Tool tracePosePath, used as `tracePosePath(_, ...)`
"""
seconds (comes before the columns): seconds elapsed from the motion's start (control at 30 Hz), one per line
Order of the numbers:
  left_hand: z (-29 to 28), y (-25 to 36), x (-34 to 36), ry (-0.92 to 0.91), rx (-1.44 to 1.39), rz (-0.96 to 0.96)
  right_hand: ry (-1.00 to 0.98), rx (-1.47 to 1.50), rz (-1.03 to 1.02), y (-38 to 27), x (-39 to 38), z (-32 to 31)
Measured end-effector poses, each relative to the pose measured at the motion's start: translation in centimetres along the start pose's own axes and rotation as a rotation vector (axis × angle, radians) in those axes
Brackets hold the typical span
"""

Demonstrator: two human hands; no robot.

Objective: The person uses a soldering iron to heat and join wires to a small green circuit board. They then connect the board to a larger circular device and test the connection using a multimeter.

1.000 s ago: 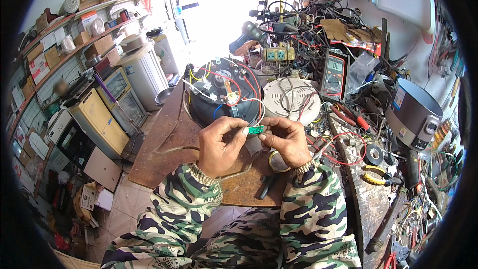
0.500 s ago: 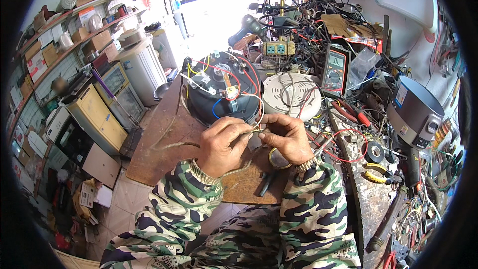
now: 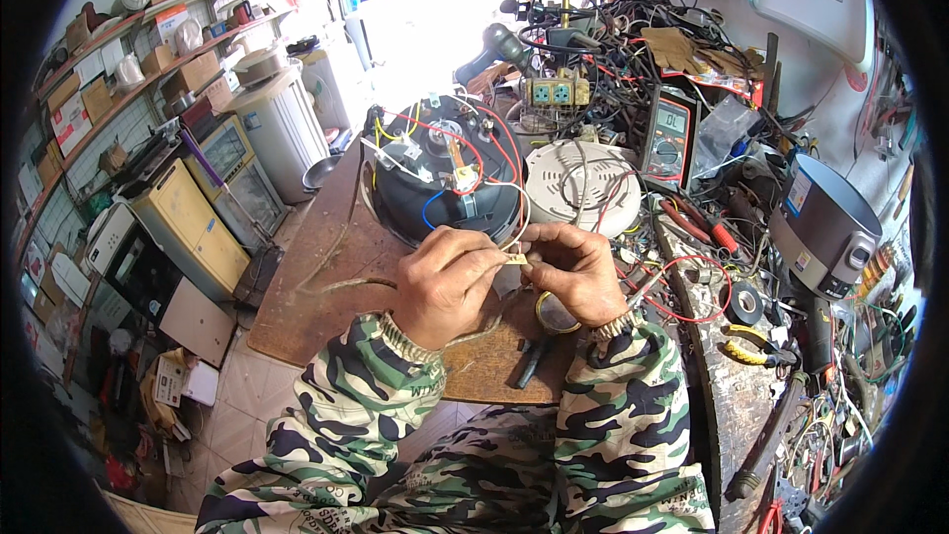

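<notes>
Between my two hands is a small flat yellowish piece (image 3: pixel 516 259), too small to name surely; it looks like a little circuit board. My left hand (image 3: pixel 442 282) pinches its left end with thumb and fingers. My right hand (image 3: pixel 575 271) has its fingertips closed on the other end, partly covering it. A white wire (image 3: pixel 527 206) runs from the fingertips up toward the round black appliance base (image 3: pixel 395 203), which lies with its wired inside facing up. Red, yellow and blue wires cross this base. Beside it rests a round cream vented cover (image 3: pixel 554 188).
A multimeter (image 3: pixel 669 143) stands behind the cover. Pliers (image 3: pixel 756 346), black tape (image 3: pixel 744 304) and a grey pot-shaped housing (image 3: pixel 825 218) crowd the right side. A brown cable (image 3: pixel 346 283) lies on the wooden table (image 3: pixel 287 321). Tangled wires pile up at the back right.
The small yellowish piece has tilted, so its flat face shows more than its edge. Both hands stay nearly in place. The view has shifted slightly.
</notes>
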State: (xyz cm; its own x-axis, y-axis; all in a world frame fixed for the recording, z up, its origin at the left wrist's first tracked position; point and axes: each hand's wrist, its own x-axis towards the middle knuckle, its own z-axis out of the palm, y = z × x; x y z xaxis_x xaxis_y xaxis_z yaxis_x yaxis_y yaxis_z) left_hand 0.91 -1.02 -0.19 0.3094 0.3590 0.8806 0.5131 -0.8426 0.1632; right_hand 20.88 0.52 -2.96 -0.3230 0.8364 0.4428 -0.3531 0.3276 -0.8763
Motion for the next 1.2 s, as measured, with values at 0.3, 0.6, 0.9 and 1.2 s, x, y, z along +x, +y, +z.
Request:
tracePosePath(0.3, 0.2, -0.4, -0.3, 0.013, 0.04, 0.038, 0.009, -0.06, 0.019, -0.4, -0.2, 0.1)
tracePosePath(0.6, 0.1, -0.4, -0.3, -0.015, 0.064, 0.067, 0.06, -0.166, 0.046, -0.5, 0.0, -0.1)
tracePosePath(0.9, -0.1, -0.5, -0.2, -0.094, 0.074, 0.071, 0.104, -0.089, 0.014, 0.0, 0.1, -0.3)
tracePosePath(1.2, -0.5, 0.4, 0.1, -0.096, -0.001, 0.019, 0.112, 0.13, -0.034, -0.6, -0.1, -0.5)
